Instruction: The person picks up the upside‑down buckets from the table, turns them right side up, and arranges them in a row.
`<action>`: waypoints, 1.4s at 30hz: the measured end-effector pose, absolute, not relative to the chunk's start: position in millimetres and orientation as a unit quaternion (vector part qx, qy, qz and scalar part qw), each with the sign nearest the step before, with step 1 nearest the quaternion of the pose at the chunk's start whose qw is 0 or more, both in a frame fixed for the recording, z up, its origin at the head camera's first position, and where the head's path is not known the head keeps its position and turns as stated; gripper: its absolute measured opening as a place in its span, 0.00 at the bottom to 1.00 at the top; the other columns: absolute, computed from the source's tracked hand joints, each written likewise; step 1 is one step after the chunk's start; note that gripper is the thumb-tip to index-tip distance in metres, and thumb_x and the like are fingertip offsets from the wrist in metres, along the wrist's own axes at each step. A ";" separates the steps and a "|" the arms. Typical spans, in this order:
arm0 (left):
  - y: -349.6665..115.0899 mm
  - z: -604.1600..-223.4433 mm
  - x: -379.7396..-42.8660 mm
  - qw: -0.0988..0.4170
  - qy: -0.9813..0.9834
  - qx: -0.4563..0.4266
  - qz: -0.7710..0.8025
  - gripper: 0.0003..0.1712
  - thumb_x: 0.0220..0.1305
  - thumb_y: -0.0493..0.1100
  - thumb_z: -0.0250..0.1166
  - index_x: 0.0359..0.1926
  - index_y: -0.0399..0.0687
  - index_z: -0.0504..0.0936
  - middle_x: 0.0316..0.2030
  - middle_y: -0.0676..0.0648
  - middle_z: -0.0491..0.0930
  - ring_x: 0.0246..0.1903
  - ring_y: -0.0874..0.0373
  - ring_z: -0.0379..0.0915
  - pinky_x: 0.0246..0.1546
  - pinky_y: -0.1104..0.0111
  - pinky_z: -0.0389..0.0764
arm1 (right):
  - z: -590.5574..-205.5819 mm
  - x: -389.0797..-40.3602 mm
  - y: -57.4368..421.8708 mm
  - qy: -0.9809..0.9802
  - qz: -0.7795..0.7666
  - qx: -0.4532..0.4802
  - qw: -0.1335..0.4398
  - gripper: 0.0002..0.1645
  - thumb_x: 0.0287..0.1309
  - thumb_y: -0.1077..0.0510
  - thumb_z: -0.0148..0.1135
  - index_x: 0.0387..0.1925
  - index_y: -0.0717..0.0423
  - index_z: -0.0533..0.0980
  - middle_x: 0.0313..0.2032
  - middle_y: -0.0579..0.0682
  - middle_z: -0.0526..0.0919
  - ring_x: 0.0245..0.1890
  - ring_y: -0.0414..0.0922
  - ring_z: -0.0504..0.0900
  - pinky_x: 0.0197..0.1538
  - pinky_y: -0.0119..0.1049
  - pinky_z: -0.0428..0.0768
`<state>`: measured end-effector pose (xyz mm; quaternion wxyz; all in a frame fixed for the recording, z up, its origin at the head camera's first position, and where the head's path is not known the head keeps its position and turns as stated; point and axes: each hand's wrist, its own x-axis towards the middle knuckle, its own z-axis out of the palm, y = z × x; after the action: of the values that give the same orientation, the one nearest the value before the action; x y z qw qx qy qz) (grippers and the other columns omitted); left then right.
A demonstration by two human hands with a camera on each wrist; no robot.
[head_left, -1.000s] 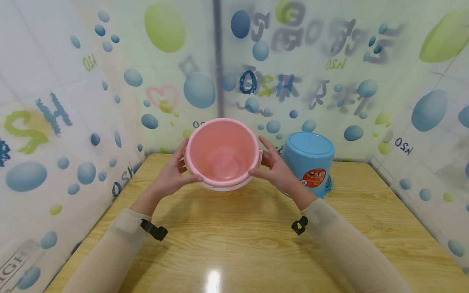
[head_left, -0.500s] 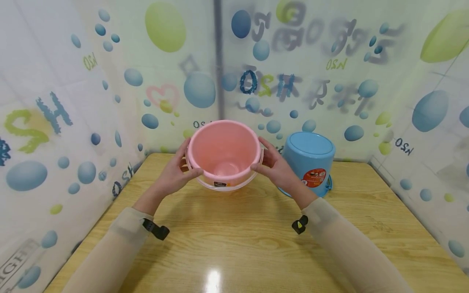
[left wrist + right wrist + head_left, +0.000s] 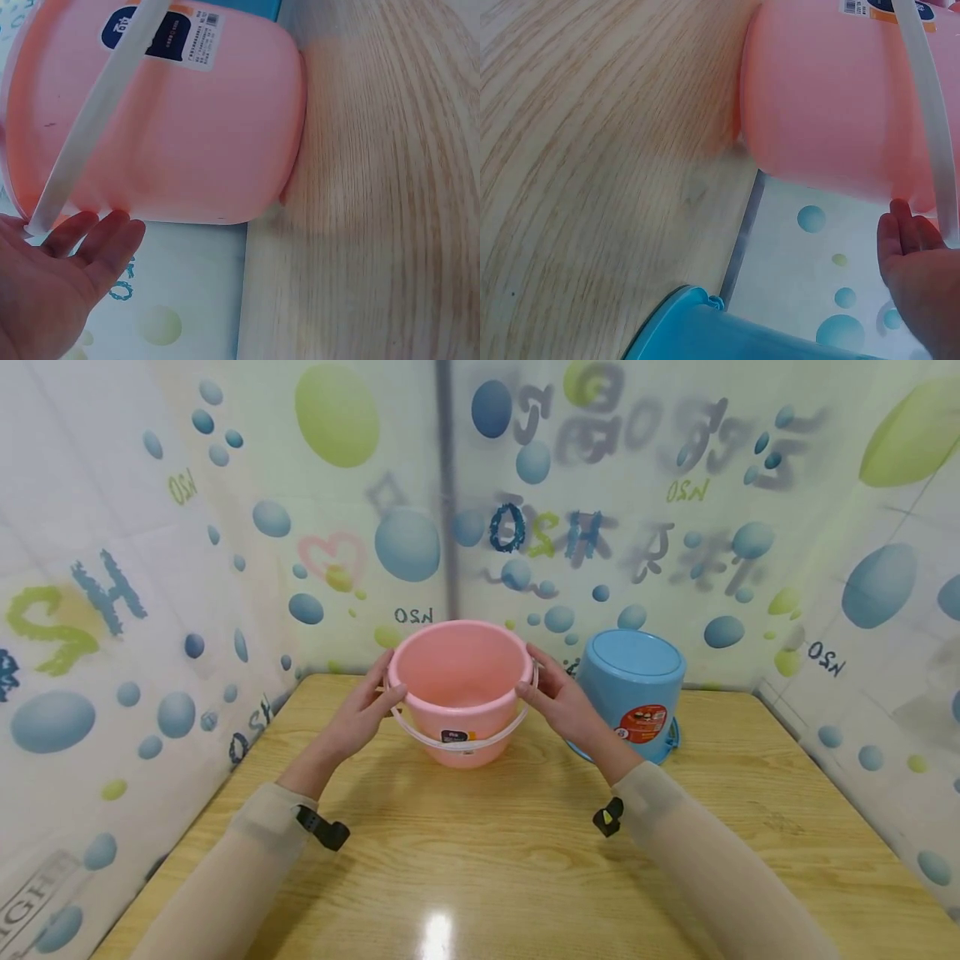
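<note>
A pink bucket (image 3: 461, 727) with a white handle (image 3: 457, 746) and a dark label stands upright, its mouth facing up. Its base is at or very close to the wooden table (image 3: 480, 877). My left hand (image 3: 352, 714) grips the rim on the left, thumb over the edge and fingers against the outer wall. On the opposite side my right hand (image 3: 562, 697) holds the rim in the same way. The left wrist view shows the fingers (image 3: 112, 240) beside the handle's end. In the right wrist view the fingertips (image 3: 900, 217) touch the bucket's side.
A blue bucket (image 3: 633, 672) with a red sticker stands upside down on the table, just right of the pink one. Behind and at both sides rise patterned curtain walls (image 3: 480, 485) with dots and lettering.
Both hands have tipped the pink bucket from leaning toward me to upright and brought it down. Its front wall, label and handle have come into sight. The blue bucket stays put.
</note>
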<state>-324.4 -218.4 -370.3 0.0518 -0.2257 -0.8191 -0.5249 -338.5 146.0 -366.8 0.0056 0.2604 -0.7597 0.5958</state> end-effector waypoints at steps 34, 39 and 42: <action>-219.7 -378.7 -350.6 0.041 -0.795 -0.154 -0.586 0.43 0.87 0.62 0.49 0.91 0.64 0.42 0.86 0.39 0.59 0.79 0.33 0.65 0.72 0.29 0.71 | -371.0 -370.0 120.9 -0.773 0.611 0.171 -0.018 0.43 0.83 0.38 0.56 0.89 0.32 0.52 0.84 0.52 0.65 0.82 0.58 0.67 0.80 0.67 0.69; -218.7 -379.1 -353.9 0.044 -0.793 -0.158 -0.587 0.43 0.87 0.62 0.49 0.91 0.65 0.42 0.87 0.41 0.57 0.81 0.33 0.64 0.72 0.28 0.71 | -371.0 -372.0 119.4 -0.770 0.615 0.171 -0.017 0.43 0.84 0.37 0.55 0.90 0.32 0.51 0.82 0.53 0.68 0.79 0.57 0.71 0.80 0.67 0.69; -219.1 -378.8 -355.7 0.044 -0.789 -0.156 -0.593 0.42 0.87 0.63 0.49 0.90 0.66 0.42 0.87 0.42 0.56 0.81 0.33 0.63 0.72 0.27 0.70 | -370.3 -373.3 117.9 -0.771 0.614 0.167 -0.017 0.44 0.83 0.35 0.55 0.89 0.30 0.51 0.82 0.52 0.68 0.78 0.56 0.73 0.81 0.66 0.68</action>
<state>-355.7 -219.1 -378.8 0.0438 -0.1565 -0.7887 -0.5929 -373.3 117.9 -370.3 -0.0170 0.1669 -0.7714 0.6139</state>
